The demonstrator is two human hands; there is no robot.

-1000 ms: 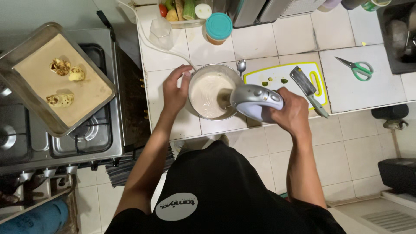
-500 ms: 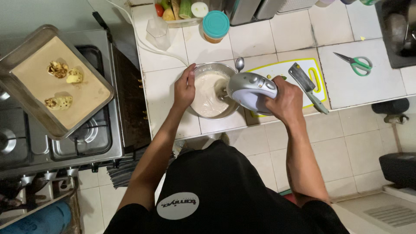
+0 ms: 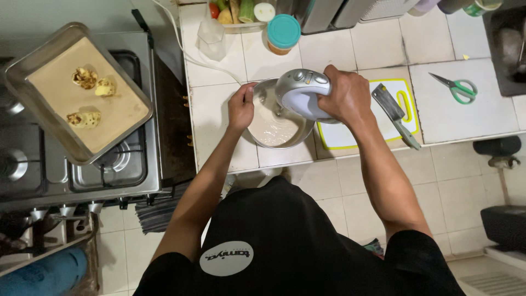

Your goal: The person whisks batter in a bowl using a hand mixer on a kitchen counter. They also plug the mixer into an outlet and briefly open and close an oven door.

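A metal bowl [image 3: 263, 138] of pale batter [image 3: 271, 125] stands on the white tiled counter [image 3: 219, 115]. My left hand [image 3: 241, 105] grips the bowl's left rim. My right hand [image 3: 343, 94] is closed around the handle of a silver hand mixer [image 3: 300, 94], which is held over the bowl with its beaters down in the batter. The mixer's white cord [image 3: 189, 52] runs off to the upper left.
A white cutting board with a green edge [image 3: 350, 137] carries a cleaver [image 3: 395, 114]. Green scissors [image 3: 453, 86] lie further right. A teal-lidded jar [image 3: 283, 33] and a clear cup [image 3: 211, 39] stand behind. A metal baking tray [image 3: 76, 93] with pastry pieces rests on the gas stove [image 3: 109, 170].
The mixer and my right hand have shifted left, from the bowl's right side to directly over it. My left hand stays on the bowl's rim.
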